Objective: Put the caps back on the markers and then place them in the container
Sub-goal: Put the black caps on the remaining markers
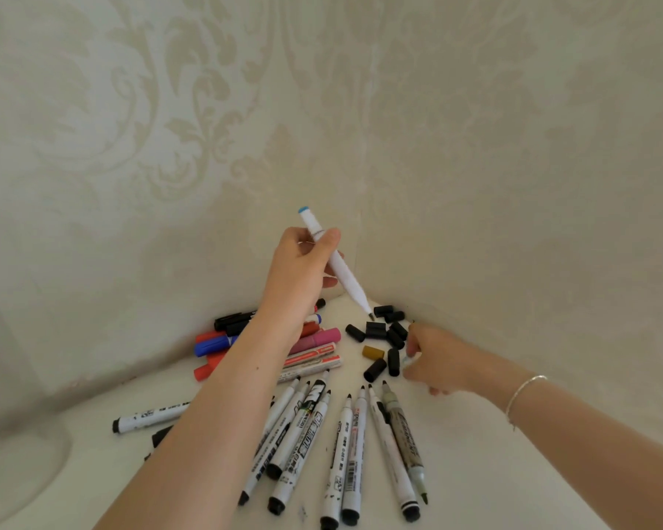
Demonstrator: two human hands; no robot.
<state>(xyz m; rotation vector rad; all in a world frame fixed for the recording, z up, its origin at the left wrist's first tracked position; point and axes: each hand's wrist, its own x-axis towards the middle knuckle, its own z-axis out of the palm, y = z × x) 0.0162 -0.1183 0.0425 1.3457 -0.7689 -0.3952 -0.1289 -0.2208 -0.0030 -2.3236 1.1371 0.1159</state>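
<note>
My left hand (303,269) holds a white marker (337,262) raised above the table, its blue end up and its bare tip pointing down toward a cluster of loose black caps (385,332). My right hand (433,361) rests on the table beside those caps and pinches a small pale cap (410,361). A brown cap (373,352) lies among the black ones. Several uncapped white markers (345,445) fan out on the table in front of me. Capped red, blue, pink and black markers (223,344) lie behind my left forearm.
The white table (487,472) sits in a corner of two patterned walls (475,166). A clear glass container (12,453) stands blurred at the far left edge. One more white marker (150,416) lies apart at the left.
</note>
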